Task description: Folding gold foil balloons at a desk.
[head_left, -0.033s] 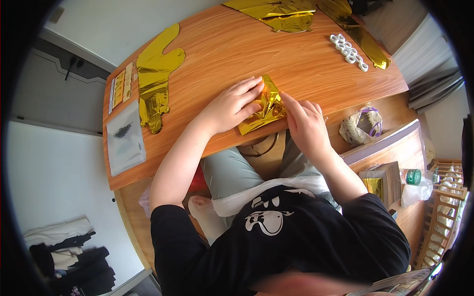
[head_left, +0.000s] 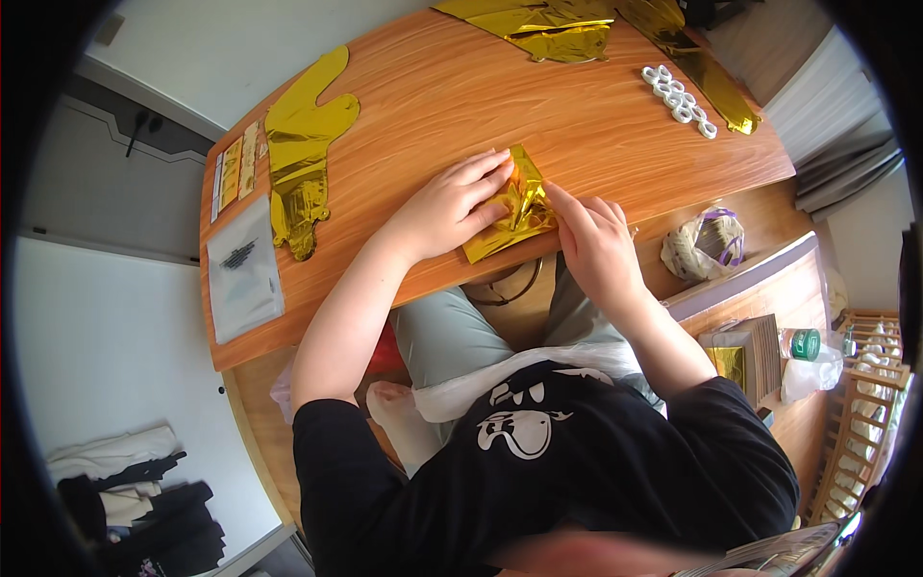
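Observation:
A folded piece of shiny gold foil [head_left: 515, 237], seemingly a flat foil balloon, lies creased at the table's near edge, between my hands. My left hand [head_left: 452, 205] rests over its left side, fingers stretched out flat and thumb on the foil's middle. At the right edge, my right hand [head_left: 598, 238] has its index finger against the foil with the other fingers curled; its thumb is mostly hidden, and the edge seems gripped there. To the left lies a flat, uninflated gold foil balloon [head_left: 312, 130], curved at its far end.
A clear plastic bag [head_left: 245, 274] and a printed strip [head_left: 236, 171] lie at the table's left. More gold foil [head_left: 567, 43] is at the far edge. White coiled rings [head_left: 678, 101] sit at the right. Below stands a tied bag [head_left: 702, 245] beside a low surface with cardboard [head_left: 764, 356].

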The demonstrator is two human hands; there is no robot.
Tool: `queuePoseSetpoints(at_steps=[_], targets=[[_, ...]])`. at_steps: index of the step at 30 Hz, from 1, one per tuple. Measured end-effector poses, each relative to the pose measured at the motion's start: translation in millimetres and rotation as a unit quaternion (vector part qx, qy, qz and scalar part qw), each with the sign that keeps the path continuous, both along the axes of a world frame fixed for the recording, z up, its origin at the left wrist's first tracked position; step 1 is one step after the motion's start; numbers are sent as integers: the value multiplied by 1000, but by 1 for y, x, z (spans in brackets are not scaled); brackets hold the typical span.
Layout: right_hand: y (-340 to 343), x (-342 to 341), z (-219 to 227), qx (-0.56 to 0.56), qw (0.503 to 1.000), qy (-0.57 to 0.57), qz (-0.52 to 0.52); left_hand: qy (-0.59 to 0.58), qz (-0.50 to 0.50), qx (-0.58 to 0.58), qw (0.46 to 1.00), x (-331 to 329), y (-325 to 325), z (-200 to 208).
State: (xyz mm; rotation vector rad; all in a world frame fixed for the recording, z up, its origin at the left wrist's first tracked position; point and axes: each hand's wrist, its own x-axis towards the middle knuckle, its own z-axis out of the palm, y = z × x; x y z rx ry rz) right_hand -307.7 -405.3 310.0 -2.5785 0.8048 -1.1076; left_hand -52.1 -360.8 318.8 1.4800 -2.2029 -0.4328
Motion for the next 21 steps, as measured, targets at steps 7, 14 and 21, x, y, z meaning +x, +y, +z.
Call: queuePoseSetpoints(at_steps=[7,14,21], targets=[[3,-5,7,18,999,35,12,-21,-8,-13,1000,-1,2,3],[39,-8,8,-33,987,155,-2,-17,-3,-15,1000,-3,1,0],[38,-18,-15,-58,978,200,6,-19,-3,-12,1000,-3,0,0]])
